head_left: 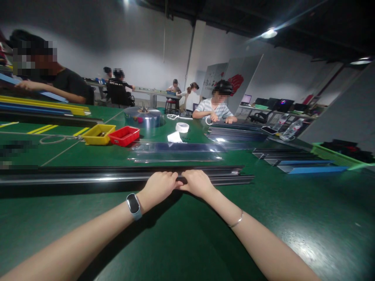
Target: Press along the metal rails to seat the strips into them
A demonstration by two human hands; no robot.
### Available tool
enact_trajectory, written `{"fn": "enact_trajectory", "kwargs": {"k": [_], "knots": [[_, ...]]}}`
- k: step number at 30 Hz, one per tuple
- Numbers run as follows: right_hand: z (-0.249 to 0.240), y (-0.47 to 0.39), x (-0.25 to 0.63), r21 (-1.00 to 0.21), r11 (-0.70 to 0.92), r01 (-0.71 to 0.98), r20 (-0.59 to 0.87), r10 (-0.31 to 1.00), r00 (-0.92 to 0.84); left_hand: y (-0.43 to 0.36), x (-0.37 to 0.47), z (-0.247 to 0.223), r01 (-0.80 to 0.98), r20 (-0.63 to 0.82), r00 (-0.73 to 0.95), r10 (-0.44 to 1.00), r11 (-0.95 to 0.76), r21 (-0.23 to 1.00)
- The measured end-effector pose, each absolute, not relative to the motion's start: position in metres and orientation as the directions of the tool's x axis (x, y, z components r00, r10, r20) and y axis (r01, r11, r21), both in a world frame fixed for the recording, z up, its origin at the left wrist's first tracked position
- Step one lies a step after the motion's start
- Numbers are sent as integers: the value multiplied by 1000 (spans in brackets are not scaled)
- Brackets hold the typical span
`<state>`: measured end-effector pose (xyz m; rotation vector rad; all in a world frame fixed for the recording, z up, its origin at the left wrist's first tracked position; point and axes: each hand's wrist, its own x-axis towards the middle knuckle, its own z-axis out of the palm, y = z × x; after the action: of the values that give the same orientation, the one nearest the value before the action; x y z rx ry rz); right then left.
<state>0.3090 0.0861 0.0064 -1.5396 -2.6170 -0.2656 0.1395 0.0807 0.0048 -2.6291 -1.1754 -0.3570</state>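
A long black channel-shaped profile [96, 178] lies across the green table, its right end at the middle right of the view. My left hand [161, 183] is closed over it, with a watch band on the wrist. Right beside it, thumbs nearly touching, my right hand [197, 182] grips the same profile. The fingertips of both hands are hidden behind the profile's far side. Beyond the hands lies a clear plastic sheet [175, 152].
A yellow bin [99, 135] and a red bin [124, 136] stand behind the profile, near a roll of clear film [143, 117] and a tape roll [182, 127]. More profiles [316, 168] lie at right beside a green basket [340, 156]. Co-workers sit across and at left.
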Motion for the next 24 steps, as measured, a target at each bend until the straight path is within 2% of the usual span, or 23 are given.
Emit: {"fn": "enact_trajectory", "kwargs": {"k": [10,15,24], "knots": [[16,78,305,117,435,893,180,875,-450,73,138,13,810,258,581,772,-578,-96],[19,77,305,128,431,893,138,884,-446,72,131,18,851,171,525,834,-514,-107],[20,76,304,101,474,875,140,863,-484,71,112,42,860,14,500,866,-494,-132]]}}
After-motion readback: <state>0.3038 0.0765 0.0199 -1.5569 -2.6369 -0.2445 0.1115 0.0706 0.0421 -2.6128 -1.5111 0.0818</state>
